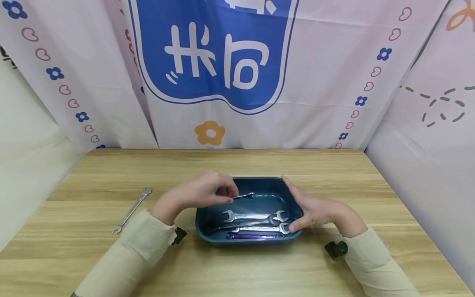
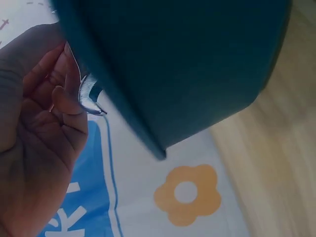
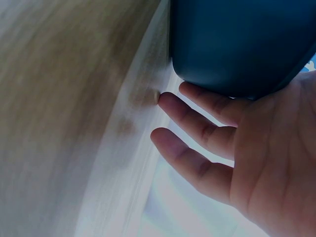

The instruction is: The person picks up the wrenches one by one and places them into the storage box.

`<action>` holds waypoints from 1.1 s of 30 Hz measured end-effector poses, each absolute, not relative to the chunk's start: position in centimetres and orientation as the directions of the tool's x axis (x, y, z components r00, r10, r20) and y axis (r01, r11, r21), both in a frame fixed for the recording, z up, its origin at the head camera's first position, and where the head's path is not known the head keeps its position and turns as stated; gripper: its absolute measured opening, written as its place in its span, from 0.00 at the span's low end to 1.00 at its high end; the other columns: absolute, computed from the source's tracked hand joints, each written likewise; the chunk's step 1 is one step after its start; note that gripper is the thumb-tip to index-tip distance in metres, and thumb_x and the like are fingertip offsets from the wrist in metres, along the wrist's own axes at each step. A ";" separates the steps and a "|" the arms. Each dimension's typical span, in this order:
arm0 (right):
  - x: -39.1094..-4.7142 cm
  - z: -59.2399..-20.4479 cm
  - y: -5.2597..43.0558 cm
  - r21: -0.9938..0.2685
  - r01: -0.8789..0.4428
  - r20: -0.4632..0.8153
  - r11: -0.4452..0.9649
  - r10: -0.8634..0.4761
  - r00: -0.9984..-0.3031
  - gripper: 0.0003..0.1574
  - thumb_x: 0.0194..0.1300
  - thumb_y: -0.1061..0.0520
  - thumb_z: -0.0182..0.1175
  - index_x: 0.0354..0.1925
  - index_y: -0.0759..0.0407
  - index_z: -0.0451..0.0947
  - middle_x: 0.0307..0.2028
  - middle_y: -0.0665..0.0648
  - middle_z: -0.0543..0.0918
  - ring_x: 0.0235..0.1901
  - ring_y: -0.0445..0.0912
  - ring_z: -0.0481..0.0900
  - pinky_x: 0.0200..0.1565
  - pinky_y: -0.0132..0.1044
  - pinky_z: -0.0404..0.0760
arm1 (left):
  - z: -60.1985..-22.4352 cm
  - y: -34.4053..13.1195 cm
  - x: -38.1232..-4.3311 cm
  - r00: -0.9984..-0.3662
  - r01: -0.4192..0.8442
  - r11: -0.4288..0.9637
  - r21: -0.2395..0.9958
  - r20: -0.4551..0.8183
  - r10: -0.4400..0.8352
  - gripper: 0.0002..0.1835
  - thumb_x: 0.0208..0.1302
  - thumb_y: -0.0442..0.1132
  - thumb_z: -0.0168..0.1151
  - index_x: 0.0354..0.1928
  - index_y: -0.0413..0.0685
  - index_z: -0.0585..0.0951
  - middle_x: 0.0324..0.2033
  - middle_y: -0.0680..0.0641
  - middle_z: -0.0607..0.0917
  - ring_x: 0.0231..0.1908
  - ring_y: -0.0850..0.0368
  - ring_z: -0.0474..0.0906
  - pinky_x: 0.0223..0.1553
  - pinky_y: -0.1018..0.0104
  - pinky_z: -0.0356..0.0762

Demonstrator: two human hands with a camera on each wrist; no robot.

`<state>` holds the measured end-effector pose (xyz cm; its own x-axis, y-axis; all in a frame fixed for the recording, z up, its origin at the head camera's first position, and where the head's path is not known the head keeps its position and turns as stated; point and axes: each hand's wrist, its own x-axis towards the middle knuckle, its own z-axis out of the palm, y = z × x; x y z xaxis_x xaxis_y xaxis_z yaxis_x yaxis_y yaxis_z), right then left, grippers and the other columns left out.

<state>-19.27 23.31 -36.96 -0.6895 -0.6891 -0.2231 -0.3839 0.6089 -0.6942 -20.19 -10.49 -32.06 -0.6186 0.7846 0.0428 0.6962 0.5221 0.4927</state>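
In the head view a dark teal tray (image 1: 241, 242) stands on the wooden table. My left hand (image 1: 202, 192) pinches one end of a small silver wrench (image 1: 245, 196) over the tray's back left part. The wrench's open jaw also shows beside the fingers in the left wrist view. At the tray's right end rests my right hand (image 1: 320, 210), thumb at the rim and fingers spread, fairly straight, along the outer wall. Silver open-end wrenches (image 1: 252, 216) lie side by side in the tray. A purple wrench (image 1: 254, 236) lies along the front wall.
A lone silver wrench (image 1: 131, 210) lies slanted on the table (image 1: 74, 202), left of the left forearm. Behind the table hangs a printed white and blue cloth (image 1: 319, 95), with white side walls to left and right. Both wrists carry small black devices.
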 end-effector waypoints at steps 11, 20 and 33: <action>-18.9 -37.0 23.3 -0.693 -0.369 -0.232 0.620 -0.676 -0.700 0.87 0.52 0.36 0.73 0.76 0.54 0.15 0.78 0.68 0.26 0.77 0.68 0.34 0.73 0.65 0.46 | -34.2 -9.7 -20.4 -0.640 0.638 0.562 0.526 -0.042 0.767 0.07 0.65 0.36 0.66 0.44 0.49 0.86 0.39 0.54 0.87 0.35 0.65 0.79 0.42 0.72 0.81; -18.6 -37.3 23.2 -0.688 -0.368 -0.228 0.625 -0.668 -0.709 0.87 0.52 0.37 0.74 0.77 0.53 0.16 0.78 0.67 0.26 0.77 0.66 0.34 0.73 0.64 0.45 | -35.6 -9.3 -20.6 -0.606 0.653 0.534 0.538 -0.052 0.794 0.05 0.65 0.35 0.66 0.42 0.48 0.86 0.36 0.55 0.86 0.34 0.66 0.78 0.41 0.73 0.80; -19.2 -37.1 23.3 -0.698 -0.383 -0.218 0.605 -0.689 -0.691 0.87 0.53 0.34 0.73 0.76 0.55 0.14 0.77 0.68 0.25 0.77 0.68 0.34 0.72 0.67 0.46 | -36.3 -9.1 -21.3 -0.600 0.669 0.549 0.501 -0.073 0.797 0.04 0.65 0.36 0.66 0.40 0.49 0.86 0.32 0.57 0.85 0.32 0.67 0.76 0.40 0.74 0.80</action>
<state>-19.17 23.30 -37.11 -0.6908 -0.6894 -0.2181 -0.3832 0.6048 -0.6981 -21.32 -9.10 -36.30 -0.5997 0.7969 -0.0730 0.6688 0.5492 0.5010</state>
